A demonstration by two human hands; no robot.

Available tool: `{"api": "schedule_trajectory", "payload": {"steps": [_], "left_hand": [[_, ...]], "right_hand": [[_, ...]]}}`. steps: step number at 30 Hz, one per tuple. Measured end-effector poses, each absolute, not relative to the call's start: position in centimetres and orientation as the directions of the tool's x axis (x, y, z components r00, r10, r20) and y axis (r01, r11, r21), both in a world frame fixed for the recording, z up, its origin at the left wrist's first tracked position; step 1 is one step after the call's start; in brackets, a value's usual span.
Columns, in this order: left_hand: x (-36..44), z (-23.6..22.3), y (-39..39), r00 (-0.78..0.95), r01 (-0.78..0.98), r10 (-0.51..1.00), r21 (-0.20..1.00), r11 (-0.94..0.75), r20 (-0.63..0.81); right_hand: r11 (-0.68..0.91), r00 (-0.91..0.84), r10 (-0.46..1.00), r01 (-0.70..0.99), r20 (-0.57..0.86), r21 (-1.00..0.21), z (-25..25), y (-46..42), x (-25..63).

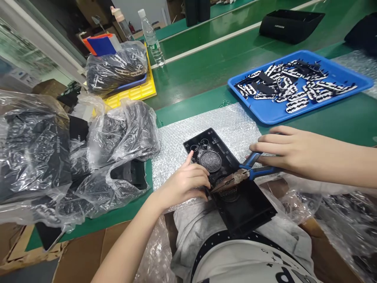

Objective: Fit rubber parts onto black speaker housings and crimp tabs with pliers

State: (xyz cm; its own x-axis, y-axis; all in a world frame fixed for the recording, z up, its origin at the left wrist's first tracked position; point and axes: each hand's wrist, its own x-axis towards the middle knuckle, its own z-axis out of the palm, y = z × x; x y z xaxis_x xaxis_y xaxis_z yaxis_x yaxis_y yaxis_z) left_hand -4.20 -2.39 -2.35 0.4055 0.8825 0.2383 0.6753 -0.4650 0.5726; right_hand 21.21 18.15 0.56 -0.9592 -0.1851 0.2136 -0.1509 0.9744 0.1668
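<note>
A black plastic housing (pixel 235 212) with round mesh speaker grilles lies tilted across the bubble wrap at the table's front edge, its near end over my lap. My left hand (pixel 187 181) grips its left side, with the index finger stretched toward the round posts at the far end. In my right hand (pixel 279 151) are long-nose pliers (pixel 240 175) with blue handles. Their jaws reach into the housing over the nearer grille, and the tips point at its left edge, close to my left fingers. Whether the tips pinch anything is too small to tell.
A blue tray (pixel 262 116) of black-and-white striped parts stands at the right. Plastic-bagged black housings (pixel 123 129) crowd the left, beside a yellow tray (pixel 151 84) and a water bottle (pixel 153 41). Another black housing (pixel 290 27) sits farther back. A cardboard box (pixel 85 251) is below.
</note>
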Motion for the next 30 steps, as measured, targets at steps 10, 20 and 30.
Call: {"api": "schedule_trajectory", "payload": {"steps": [10, 20, 30], "left_hand": [[-3.8, -3.1, -2.4, 0.384, 0.665, 0.880, 0.577, -0.474, 0.281], [-3.7, -3.2, -2.3, 0.391, 0.714, 0.866, 0.491, -0.498, 0.310], [-3.9, -3.0, -1.9, 0.441, 0.690, 0.849, 0.495, -0.528, 0.291]], "right_hand": [[0.928, -0.969, -0.231, -0.192, 0.091, 0.319, 2.4, 16.5, 22.4], [0.932, -0.969, -0.234, -0.199, 0.085, 0.302, 2.5, 16.7, 22.0], [0.958, -0.956, -0.237, -0.201, 0.171, 0.204, 0.6, 17.5, 22.2]]}}
